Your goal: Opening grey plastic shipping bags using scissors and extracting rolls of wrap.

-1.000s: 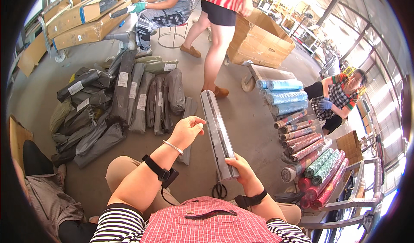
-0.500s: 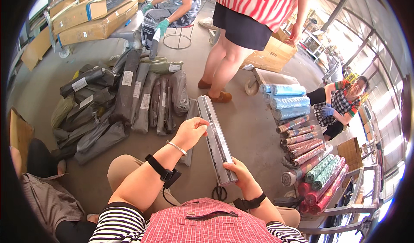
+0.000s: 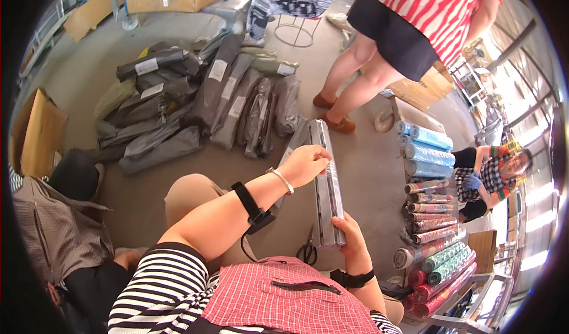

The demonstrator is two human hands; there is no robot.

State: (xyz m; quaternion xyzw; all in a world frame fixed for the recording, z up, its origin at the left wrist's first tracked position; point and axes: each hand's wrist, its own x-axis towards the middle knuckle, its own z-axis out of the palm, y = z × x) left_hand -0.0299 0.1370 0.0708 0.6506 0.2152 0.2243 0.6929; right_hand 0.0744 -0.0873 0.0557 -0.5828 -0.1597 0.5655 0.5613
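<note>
A long, narrow silver-grey bundle [image 3: 329, 200] in clear wrap stands tilted in front of me, its far end pointing away. My right hand [image 3: 351, 234] grips its near end from the right, thumb on top. At its left edge, about halfway up, my left hand [image 3: 305, 165] has its fingers curled and pressed together. What they pinch, if anything, is too small to tell. Black-handled scissors [image 3: 306, 253] lie just left of the bundle's near end. A grey bag with a label [image 3: 293, 151] lies on the floor behind my left hand.
Several dark grey bagged packages [image 3: 163, 147] are heaped at left. On the right lie blue rolls [image 3: 430, 154], patterned rolls [image 3: 431, 224] and red rolls [image 3: 444, 289]. A person in striped top and black shorts [image 3: 391, 37] stands ahead; others sit around. A cardboard box [image 3: 44, 135] stands far left.
The view has swung left, so the surroundings sit further right. My right hand still holds the bundle, and my left hand stays at its left edge with fingers curled.
</note>
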